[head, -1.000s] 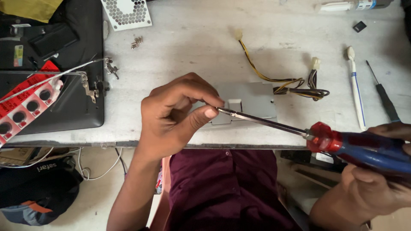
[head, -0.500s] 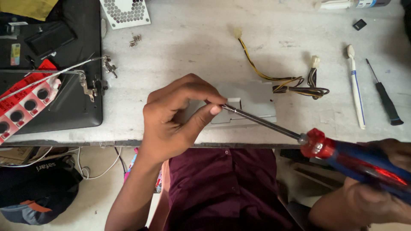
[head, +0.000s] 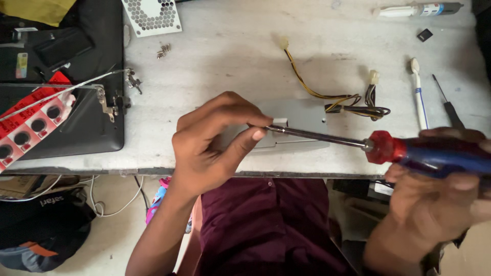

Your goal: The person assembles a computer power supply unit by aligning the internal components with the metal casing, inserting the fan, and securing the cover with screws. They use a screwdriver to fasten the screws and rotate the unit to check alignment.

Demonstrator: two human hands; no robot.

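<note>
One red-and-blue-handled screwdriver (head: 409,151), steel-shafted

grey worktable (head: 220,61), pale floor (head: 110,245) beneath

Screwdriver (head: 399,149), right of frame: glossy red and blue plastic handle, smooth bright metal shaft w/ a shine. Flat grey box (head: 296,122) at centre: matt sheet metal, dull finish. Worktop (head: 230,66): pale, matt, rough-looking, scuffed. Wire bundle (head: 332,99), centre right: yellow and black plastic insulation, whitish plastic plugs. Laptop (head: 66,76), upper left: matt black plastic, bare metal hinges. Fan grille (head: 152,15), top: white perforated plastic or painted metal, can't tell. Toothbrush (head: 418,94), right: smooth white plastic. Shirt (head: 266,225), bottom: maroon cloth, matt.
</note>
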